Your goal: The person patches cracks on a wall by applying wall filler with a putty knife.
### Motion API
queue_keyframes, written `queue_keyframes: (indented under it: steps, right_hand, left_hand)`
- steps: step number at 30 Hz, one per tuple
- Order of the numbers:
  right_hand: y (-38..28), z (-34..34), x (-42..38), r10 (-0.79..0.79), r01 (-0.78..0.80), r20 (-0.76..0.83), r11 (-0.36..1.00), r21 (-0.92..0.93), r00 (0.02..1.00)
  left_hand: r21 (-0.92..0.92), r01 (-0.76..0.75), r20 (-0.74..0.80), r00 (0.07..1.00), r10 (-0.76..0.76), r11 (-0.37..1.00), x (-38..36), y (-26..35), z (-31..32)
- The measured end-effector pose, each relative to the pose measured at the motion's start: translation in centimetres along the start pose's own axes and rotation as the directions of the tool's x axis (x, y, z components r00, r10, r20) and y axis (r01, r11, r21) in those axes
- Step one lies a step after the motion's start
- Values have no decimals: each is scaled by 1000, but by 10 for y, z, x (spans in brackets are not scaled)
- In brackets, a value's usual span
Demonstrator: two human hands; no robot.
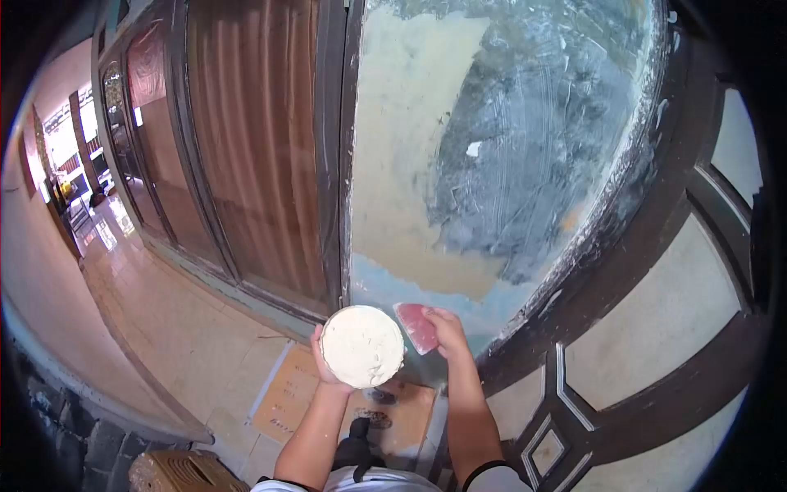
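Note:
My left hand [321, 362] grips a round tub [361, 345] full of off-white putty, held at chest height in front of a wall panel. My right hand [447, 328] holds a flat red scraper [416, 325], its blade next to the tub's right rim and close to the lower edge of the wall panel [492, 148]. The panel is partly coated with cream putty on the left and bottom, with grey-blue patches in the middle and top.
Dark wooden frames stand on both sides: a post [332, 156] on the left and a patterned door frame [656, 271] on the right. Brown curtained glass doors [246, 139] run to the left. Cardboard sheets [295, 394] lie on the tiled floor by my feet.

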State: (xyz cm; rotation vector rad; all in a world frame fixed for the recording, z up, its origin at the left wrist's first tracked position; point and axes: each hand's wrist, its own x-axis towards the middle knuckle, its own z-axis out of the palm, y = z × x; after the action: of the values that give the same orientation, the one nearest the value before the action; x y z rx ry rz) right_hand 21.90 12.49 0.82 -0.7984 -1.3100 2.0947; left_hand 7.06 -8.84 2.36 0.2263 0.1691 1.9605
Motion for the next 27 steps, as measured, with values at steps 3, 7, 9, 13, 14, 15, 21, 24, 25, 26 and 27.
queue_keyframes:
  steps: [3,7,9,13,14,15,21,24,25,26,27]
  right_hand:
    - [3,-12,-21,-27,49,-151,988,145,988]
    - [0,-9,-40,20,-14,-39,991,134,999]
    - [-8,-1,-39,4,-9,44,993,120,999]
    - [-9,3,-36,5,-5,-2,994,110,1000]
    - [-9,3,-37,-26,36,-82,992,119,996]
    - [-7,0,-37,-34,46,-98,991,122,995]
    - [-11,-19,-59,-314,518,-722,852,72,617]
    - [-19,7,-57,-516,670,-727,735,-104,453]
    - [-21,17,-59,-509,663,-737,741,-111,445]
    - [-24,26,-57,-620,678,-670,698,-232,408]
    - [-30,37,-54,-727,698,-584,626,-348,361]
  left_hand:
    - [1,32,30,999,-32,999,-9,2,-4]
    - [-64,141,20,990,-140,988,-2,-11,2]
    - [-25,186,40,982,-185,982,8,-21,-4]
    - [-15,212,-13,977,-212,977,31,-38,-18]
    - [-24,266,40,964,-265,964,33,-35,-20]
    - [-23,282,46,959,-281,959,31,-32,-14]
    - [-13,257,100,962,-255,966,27,5,6]
    - [-31,285,120,953,-279,958,42,24,4]
    - [-34,294,138,948,-287,955,44,27,3]
    - [14,326,314,896,-313,945,59,27,-8]
    - [18,342,324,887,-329,940,68,31,-5]
